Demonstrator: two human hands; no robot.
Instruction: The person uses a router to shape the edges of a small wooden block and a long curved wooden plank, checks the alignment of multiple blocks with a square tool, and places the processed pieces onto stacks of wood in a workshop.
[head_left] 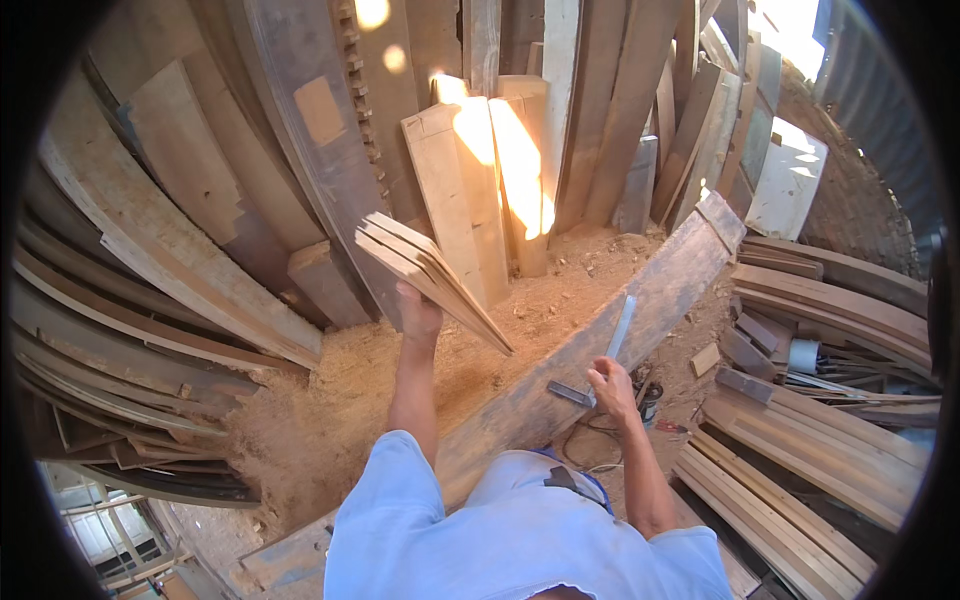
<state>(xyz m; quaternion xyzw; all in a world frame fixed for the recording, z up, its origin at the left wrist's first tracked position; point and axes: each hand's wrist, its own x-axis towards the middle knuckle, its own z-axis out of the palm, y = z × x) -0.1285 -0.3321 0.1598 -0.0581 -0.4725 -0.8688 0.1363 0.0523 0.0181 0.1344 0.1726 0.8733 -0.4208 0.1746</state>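
My left hand point(417, 314) is closed around the lower side of a few thin wooden boards point(435, 275), held together in a stack. They tilt down to the right above the sawdust. My right hand point(612, 390) grips a carpenter's square point(622, 326) near its corner. Its metal blade points up and away, while the dark stock sticks out to the left. Under the square runs a long worn plank point(530, 400), slanting from near my lap to the far right. Whether the square touches this plank I cannot tell.
Sawdust point(320, 420) covers the ground. Tall boards point(455, 190) lean upright at the back, with curved-looking planks point(170, 260) along the left. Stacked timber point(820, 450) lies to the right, near a white cylinder point(803, 356). A cable point(575, 440) loops beside the plank.
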